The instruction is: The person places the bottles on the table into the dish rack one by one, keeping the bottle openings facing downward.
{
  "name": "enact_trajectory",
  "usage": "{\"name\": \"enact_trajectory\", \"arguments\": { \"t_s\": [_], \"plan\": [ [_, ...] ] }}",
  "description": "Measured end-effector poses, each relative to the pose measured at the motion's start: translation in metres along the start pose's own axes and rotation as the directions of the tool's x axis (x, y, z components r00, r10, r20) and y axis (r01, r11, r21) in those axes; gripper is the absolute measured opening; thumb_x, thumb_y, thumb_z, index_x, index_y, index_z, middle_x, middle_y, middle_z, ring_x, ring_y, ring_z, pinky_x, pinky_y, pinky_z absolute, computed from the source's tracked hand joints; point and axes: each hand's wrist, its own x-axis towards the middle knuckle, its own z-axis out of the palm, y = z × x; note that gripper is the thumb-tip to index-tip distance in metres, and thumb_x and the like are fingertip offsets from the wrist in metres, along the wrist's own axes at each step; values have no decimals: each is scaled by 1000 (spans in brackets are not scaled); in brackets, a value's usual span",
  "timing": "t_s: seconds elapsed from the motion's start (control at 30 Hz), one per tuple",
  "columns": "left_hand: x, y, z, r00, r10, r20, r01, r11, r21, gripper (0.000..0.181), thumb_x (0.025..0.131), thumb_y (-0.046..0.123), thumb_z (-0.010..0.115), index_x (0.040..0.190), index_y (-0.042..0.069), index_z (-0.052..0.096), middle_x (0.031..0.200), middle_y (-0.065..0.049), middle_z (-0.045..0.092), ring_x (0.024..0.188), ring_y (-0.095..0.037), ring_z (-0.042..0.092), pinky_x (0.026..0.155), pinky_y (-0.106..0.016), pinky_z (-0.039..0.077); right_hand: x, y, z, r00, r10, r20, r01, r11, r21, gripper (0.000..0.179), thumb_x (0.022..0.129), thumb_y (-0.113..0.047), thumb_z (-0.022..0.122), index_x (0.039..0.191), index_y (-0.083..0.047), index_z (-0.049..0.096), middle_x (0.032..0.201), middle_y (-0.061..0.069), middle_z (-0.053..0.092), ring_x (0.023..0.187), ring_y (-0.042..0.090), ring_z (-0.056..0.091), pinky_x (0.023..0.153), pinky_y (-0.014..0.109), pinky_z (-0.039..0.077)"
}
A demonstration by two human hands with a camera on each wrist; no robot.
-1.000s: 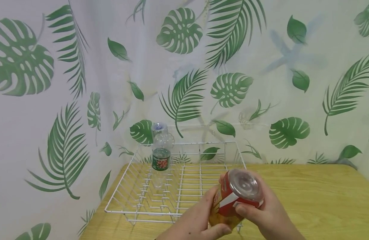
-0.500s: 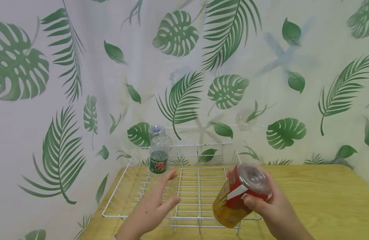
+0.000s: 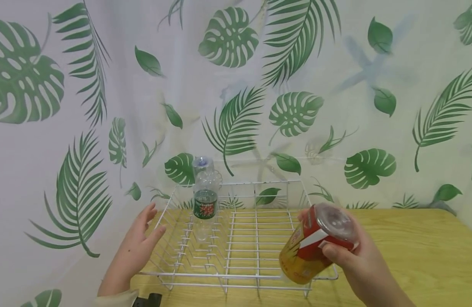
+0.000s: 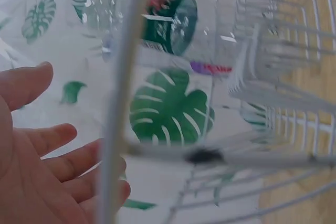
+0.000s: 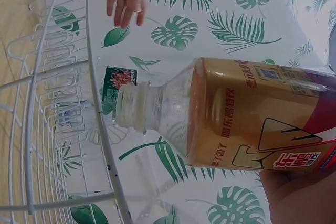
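Note:
My right hand (image 3: 360, 260) grips a plastic bottle (image 3: 310, 251) with a gold and red label, tilted with its base up. In the right wrist view its clear, capless neck (image 5: 139, 106) points towards the white wire dish rack (image 5: 105, 124). My left hand (image 3: 134, 245) holds nothing; its fingers are spread beside the rack's left edge, and the left wrist view shows the palm behind a rack wire. Inside the rack, at the left, stands a clear bottle (image 3: 205, 204) with a green and red label.
The rack (image 3: 259, 277) stands on a wood-grain table (image 3: 408, 251) against a white curtain (image 3: 243, 76) printed with green leaves. Its row of upright wire prongs (image 3: 209, 266) lies at the left, with flat wire bars at the right.
My left hand has let go of the labelled bottle and moved left, past the rack's left edge. My right hand has carried the bottle slightly to the right.

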Motion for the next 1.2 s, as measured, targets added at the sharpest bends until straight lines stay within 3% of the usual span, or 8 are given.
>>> {"name": "enact_trajectory", "arguments": {
  "t_s": [0.17,0.3,0.4,0.57,0.7,0.97,1.2],
  "plan": [
    [5,-27,-2,988,-122,89,118,992,49,81,107,43,49,162,4,6,162,-30,18,147,-50,18,112,-69,21,0,-1,-3,1000,2,-30,-2,1000,4,51,99,-6,63,146,-12,44,140,10,59,119,23,57,93,32,54],
    [7,-49,-1,961,-229,158,223,973,55,79,106,29,50,161,0,1,161,-33,13,145,-54,15,112,-71,16,1,-2,-4,1000,4,-26,-4,1000,12,52,99,-6,61,147,-12,42,141,10,58,120,24,56,95,31,53],
    [8,-61,-1,945,-270,183,273,962,11,78,106,26,48,161,1,-1,162,-32,10,146,-54,11,112,-71,14,1,-1,-5,1000,0,-30,1,1000,19,53,99,-6,61,148,-12,42,142,10,58,121,23,56,96,30,52],
    [10,-66,0,947,-256,193,268,963,-40,73,107,22,45,162,2,0,163,-30,10,148,-51,10,114,-69,12,3,-3,-5,1000,-17,-16,17,999,37,54,100,-7,60,150,-12,40,143,10,57,123,23,55,97,30,50],
    [10,-67,4,957,-208,204,231,969,-93,67,108,15,41,160,-3,3,162,-30,15,148,-48,14,117,-62,14,5,-5,-3,998,-48,50,45,997,56,54,102,-5,54,152,-9,37,145,14,55,127,26,52,101,32,47],
    [8,-69,7,963,-184,199,208,972,-110,59,108,11,39,160,-4,14,152,-29,40,145,-46,28,116,-63,18,8,-1,3,1000,-15,-17,16,998,62,47,105,-16,50,150,-14,37,144,12,54,125,26,52,99,32,50],
    [9,-72,9,966,-152,208,201,949,-243,59,109,9,36,160,-4,10,156,-27,37,143,-41,35,116,-58,27,13,3,15,997,-63,-35,66,994,89,50,106,-11,50,152,-14,30,142,12,48,125,24,51,100,27,48]
  ]
}}
